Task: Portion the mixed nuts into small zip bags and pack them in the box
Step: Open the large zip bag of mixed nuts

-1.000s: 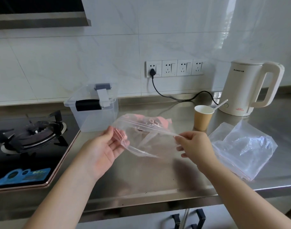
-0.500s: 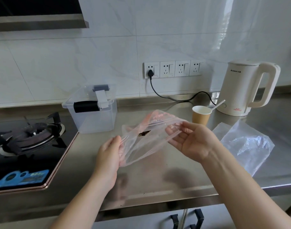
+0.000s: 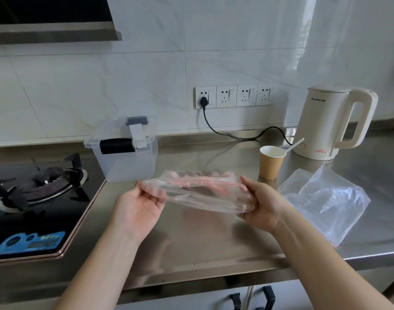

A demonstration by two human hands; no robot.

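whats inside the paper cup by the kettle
A white spoon handle sticks out over the rim of the paper cup. The inner wall looks white; the cup's wall hides anything lower down.

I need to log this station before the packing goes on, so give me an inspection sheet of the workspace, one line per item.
Surface: steel counter, bare in front of the person.
Job's things: clear zip bag held above the counter, stretched between both hands; clear lidded box at the back, lid on; loose clear bags lying at the right. Nuts: nothing seen.
Clutter: paper cup with a white stick in it; white kettle.
Grips: left hand holds the bag's left end, right hand its right end.
Cables: black cord runs from the wall socket toward the kettle.
Surroundings: gas hob on the left, tiled wall, range hood above.
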